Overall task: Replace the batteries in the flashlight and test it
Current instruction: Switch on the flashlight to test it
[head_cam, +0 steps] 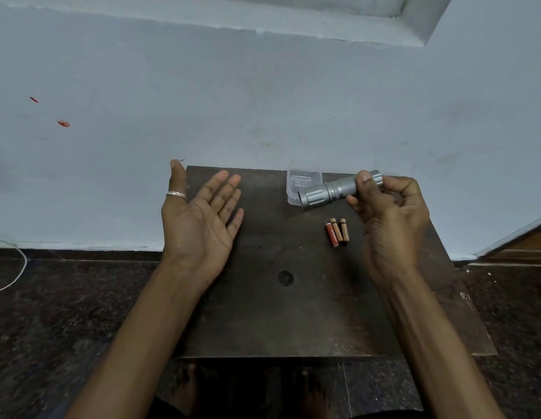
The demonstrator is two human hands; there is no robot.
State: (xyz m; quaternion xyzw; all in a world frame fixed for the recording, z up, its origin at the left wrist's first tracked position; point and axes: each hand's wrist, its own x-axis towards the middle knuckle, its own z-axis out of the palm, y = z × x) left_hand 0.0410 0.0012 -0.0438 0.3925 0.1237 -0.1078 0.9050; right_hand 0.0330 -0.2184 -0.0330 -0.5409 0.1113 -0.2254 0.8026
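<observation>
A silver metal flashlight (pixel 326 192) is held above the far right part of the dark wooden table (pixel 263 313), its head pointing left and slightly down. My right hand (pixel 390 213) grips its tail end, thumb on top. My left hand (pixel 199 219) hovers over the table's left side, palm up, fingers spread, a silver ring on the thumb, holding nothing. Three small batteries (pixel 336 232) lie side by side on the table just below the flashlight: one red, two brownish.
A clear plastic container (pixel 302 179) sits at the table's far edge, partly behind the flashlight's head. A pale blue wall rises right behind the table. Dark speckled floor surrounds it, with a white cord (pixel 12 279) at far left. My bare feet show below the table.
</observation>
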